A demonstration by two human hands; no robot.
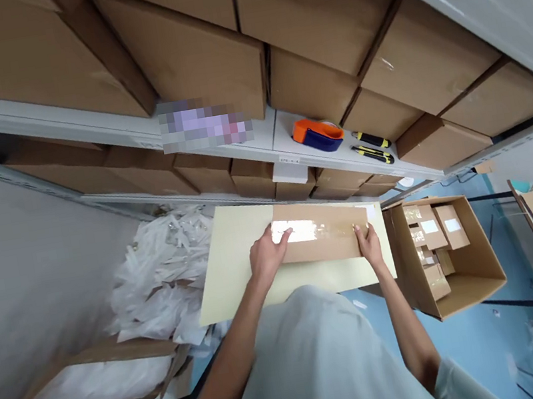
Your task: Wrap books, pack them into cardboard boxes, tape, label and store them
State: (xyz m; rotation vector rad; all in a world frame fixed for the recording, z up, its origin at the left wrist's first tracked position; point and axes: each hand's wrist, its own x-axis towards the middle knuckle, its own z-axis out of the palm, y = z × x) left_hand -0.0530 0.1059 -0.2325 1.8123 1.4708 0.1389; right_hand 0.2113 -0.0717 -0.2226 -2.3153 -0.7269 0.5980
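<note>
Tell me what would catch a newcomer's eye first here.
Probably the brown cardboard at the center, its tape shining, gripped by the left hand and right hand toward opposite ends. Next might come the orange and blue tape dispenser on the shelf beyond, then the open box of smaller boxes at right.

Packing station in a warehouse or storeroom.
Indicators: grey metal shelving (pixel 266 133) stacked with plain brown cardboard boxes (pixel 192 49); an orange-and-blue plastic tape dispenser (pixel 317 136) and black-and-yellow box cutters (pixel 372 139) on one shelf; a pale yellow rectangular worktop (pixel 228 259) below; at left, heaped white plastic packaging (pixel 163 283); at right, a large open brown cardboard carton (pixel 488 259) holding smaller boxes.
</note>
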